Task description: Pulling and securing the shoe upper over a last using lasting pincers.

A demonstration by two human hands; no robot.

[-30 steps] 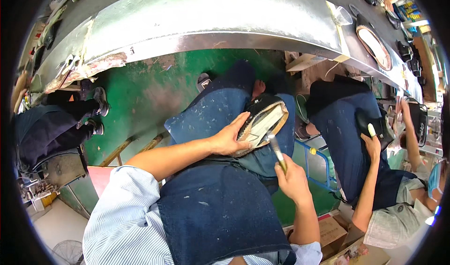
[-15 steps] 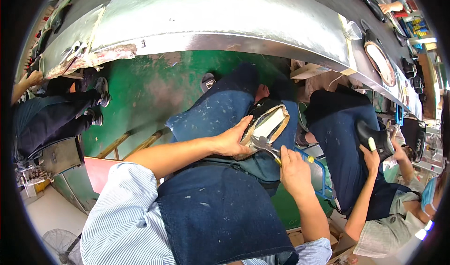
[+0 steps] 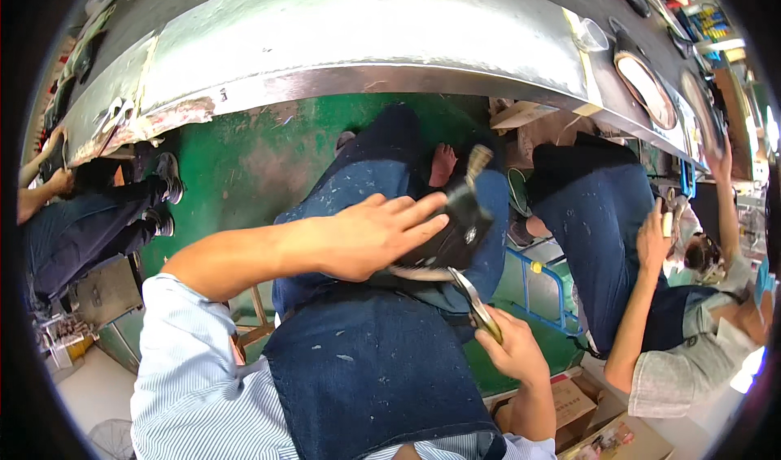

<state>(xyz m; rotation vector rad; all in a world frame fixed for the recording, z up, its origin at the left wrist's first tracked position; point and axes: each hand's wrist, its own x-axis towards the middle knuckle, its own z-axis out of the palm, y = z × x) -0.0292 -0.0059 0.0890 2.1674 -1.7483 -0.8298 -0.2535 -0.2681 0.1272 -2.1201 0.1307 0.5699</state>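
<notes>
Head view: the left hand (image 3: 370,236) lies flat and open, fingers stretched out over the top of a black shoe (image 3: 447,232) that rests on the person's lap, on a dark blue denim apron (image 3: 366,370). The palm presses on the shoe rather than closing around it — the grip is wide, with no finger curled under that I can see. The shoe sits just in front of the right knee, its pale sole edge showing below the hand.

The right hand (image 3: 512,350) is closed in a fist around the handle of a metal tool (image 3: 472,301), whose slim end points up toward the shoe's lower edge; whether it touches the shoe cannot be told.

Above the lap runs the long metal surface (image 3: 366,29), curved by the lens, with a green floor (image 3: 244,151) below it. To the right sits 1 co-worker in a dark apron, a hand (image 3: 655,236) raised with a small pale item — too small to tell what. At the left edge another seated person (image 3: 73,224) shows in part.
</notes>
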